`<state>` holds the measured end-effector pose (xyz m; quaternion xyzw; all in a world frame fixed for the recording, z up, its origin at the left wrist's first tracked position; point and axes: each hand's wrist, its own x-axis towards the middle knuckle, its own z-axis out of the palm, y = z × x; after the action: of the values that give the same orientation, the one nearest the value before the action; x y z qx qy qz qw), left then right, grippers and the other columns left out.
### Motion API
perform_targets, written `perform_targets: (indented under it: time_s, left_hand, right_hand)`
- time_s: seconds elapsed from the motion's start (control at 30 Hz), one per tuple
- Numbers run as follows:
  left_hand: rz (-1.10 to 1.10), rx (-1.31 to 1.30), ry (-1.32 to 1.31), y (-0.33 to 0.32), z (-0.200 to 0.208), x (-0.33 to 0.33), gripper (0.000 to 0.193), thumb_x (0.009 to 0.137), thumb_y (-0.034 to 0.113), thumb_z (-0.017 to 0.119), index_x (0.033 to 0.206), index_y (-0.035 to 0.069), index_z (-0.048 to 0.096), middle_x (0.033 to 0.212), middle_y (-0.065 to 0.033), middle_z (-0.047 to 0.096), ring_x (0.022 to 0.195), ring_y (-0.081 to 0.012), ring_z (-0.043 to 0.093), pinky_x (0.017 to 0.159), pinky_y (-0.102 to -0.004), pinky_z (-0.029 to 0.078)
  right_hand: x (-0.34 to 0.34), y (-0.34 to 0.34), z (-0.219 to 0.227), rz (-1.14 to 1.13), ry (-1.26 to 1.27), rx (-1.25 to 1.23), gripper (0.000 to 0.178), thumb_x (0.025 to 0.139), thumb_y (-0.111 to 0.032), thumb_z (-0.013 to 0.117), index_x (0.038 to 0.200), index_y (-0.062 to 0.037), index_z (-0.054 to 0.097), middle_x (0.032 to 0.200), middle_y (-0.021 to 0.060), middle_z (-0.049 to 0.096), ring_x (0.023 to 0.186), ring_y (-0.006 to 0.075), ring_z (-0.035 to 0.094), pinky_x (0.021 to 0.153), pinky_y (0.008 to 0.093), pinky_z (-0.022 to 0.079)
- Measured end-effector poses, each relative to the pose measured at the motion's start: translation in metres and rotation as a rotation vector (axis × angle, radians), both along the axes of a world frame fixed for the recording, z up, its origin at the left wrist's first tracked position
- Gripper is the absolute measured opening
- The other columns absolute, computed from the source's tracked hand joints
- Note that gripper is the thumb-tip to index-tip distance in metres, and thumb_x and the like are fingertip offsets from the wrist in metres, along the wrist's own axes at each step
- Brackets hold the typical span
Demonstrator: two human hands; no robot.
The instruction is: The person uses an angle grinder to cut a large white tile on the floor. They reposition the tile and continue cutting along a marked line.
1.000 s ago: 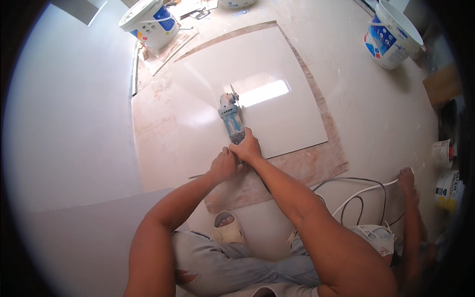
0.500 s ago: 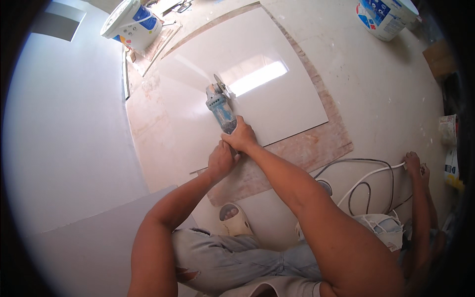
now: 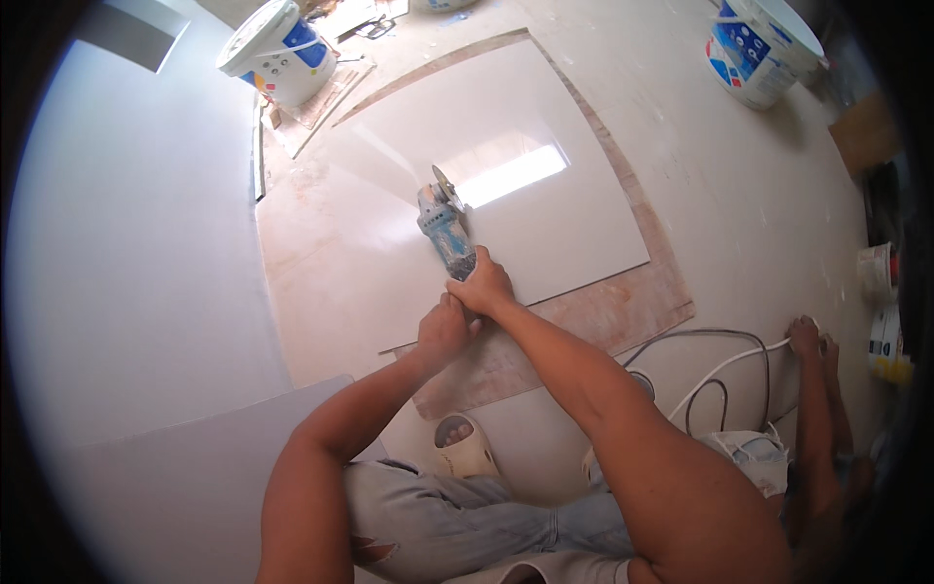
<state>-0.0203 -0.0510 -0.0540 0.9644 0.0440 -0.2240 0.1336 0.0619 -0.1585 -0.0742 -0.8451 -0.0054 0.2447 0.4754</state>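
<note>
A blue-grey angle grinder [image 3: 449, 237] with a worn, dusty body lies over the large glossy white tile [image 3: 574, 229], its head pointing away from me. The thin cutting disc [image 3: 447, 187] stands on edge at the head's right side. I cannot tell whether the disc touches the tile. My right hand [image 3: 487, 283] is closed around the grinder's rear body, thumb on top. Just behind it, my left hand [image 3: 447, 327] is closed at the tail end, its fingers partly hidden beneath.
Under the tile lies a dusty reddish board [image 3: 623, 307]. White buckets stand at far left [image 3: 282, 63] and far right [image 3: 754, 58]. A dark cord [image 3: 720, 334] and a white cable [image 3: 725, 363] loop at right, where another person's hands [image 3: 808, 336] hold the cable. A pale panel [image 3: 165, 253] is at left.
The view has tipped a little, so the whole scene sits lower. Both my hands keep their hold on the grinder, which stays about the same place over the tile.
</note>
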Motion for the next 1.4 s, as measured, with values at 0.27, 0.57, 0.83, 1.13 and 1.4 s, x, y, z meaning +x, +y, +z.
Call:
perform_targets:
  time_s: [0.27, 0.57, 0.83, 1.13, 1.4]
  left_hand:
    - [-0.008, -0.039, 0.035, 0.002, -0.003, -0.004, 0.067, 0.087, 0.037, 0.068, 0.13, -0.009, 0.044, 0.118, -0.0274, 0.058, 0.106, -0.0414, 0.063, 0.091, -0.0484, 0.052]
    - [-0.068, -0.062, -0.091, 0.011, -0.016, -0.006, 0.066, 0.088, 0.037, 0.067, 0.127, -0.012, 0.046, 0.119, -0.0251, 0.058, 0.106, -0.0373, 0.063, 0.091, -0.0451, 0.054]
    - [-0.013, -0.117, 0.04, 0.004, 0.003, 0.0, 0.067, 0.089, 0.038, 0.064, 0.132, -0.009, 0.043, 0.123, -0.0276, 0.057, 0.113, -0.0407, 0.061, 0.095, -0.0478, 0.051]
    - [-0.045, -0.054, 0.042, 0.007, -0.005, 0.004, 0.07, 0.086, 0.037, 0.068, 0.134, -0.006, 0.043, 0.124, -0.0258, 0.058, 0.109, -0.0398, 0.063, 0.092, -0.0481, 0.053]
    - [-0.04, -0.054, -0.03, 0.013, -0.032, -0.003, 0.07, 0.084, 0.039, 0.069, 0.133, -0.006, 0.045, 0.125, -0.0272, 0.057, 0.107, -0.0403, 0.064, 0.089, -0.0485, 0.054]
  right_hand:
    - [-0.001, -0.002, 0.009, 0.089, 0.0, -0.054, 0.075, 0.072, -0.038, 0.077, 0.133, -0.0061, 0.045, 0.115, 0.0254, 0.067, 0.108, 0.0432, 0.064, 0.093, 0.0493, 0.052]
    - [-0.001, 0.001, -0.001, 0.073, -0.076, -0.001, 0.077, 0.073, -0.041, 0.077, 0.131, -0.0029, 0.045, 0.111, 0.0273, 0.068, 0.105, 0.0447, 0.065, 0.091, 0.0505, 0.052]
    - [0.0, -0.001, -0.01, 0.052, -0.1, -0.002, 0.081, 0.069, -0.04, 0.079, 0.132, -0.0019, 0.046, 0.108, 0.0287, 0.068, 0.103, 0.0444, 0.066, 0.09, 0.0479, 0.053]
    - [0.003, -0.001, 0.001, 0.044, -0.029, -0.011, 0.078, 0.072, -0.039, 0.078, 0.133, -0.0024, 0.046, 0.113, 0.0289, 0.066, 0.107, 0.0453, 0.064, 0.092, 0.0485, 0.052]
    - [-0.001, 0.003, -0.016, 0.07, -0.046, -0.031, 0.086, 0.072, -0.041, 0.079, 0.139, -0.004, 0.04, 0.116, 0.0294, 0.065, 0.109, 0.0468, 0.063, 0.094, 0.0515, 0.051]
